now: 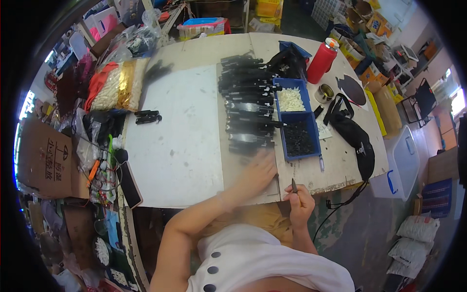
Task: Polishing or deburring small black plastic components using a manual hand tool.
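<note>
My left hand (261, 168) reaches across my front to the near end of a row of black plastic parts (249, 109). It is smeared by motion, and whether its fingers hold anything cannot be made out. At the table's front edge my right hand (301, 203) is closed on a slim dark pointed tool (294, 184), whose tip points up; its exact kind is unclear. Beyond that hand stand two blue bins, one with small black pieces (298, 138), the other with small white pieces (291, 100).
A white sheet (175, 136) covers the table's left half, with a few black parts (148, 117) on it. At the right are a red bottle (322, 61), a metal cup (324, 93) and a black pouch (351, 132). A phone (129, 185) lies by the left edge.
</note>
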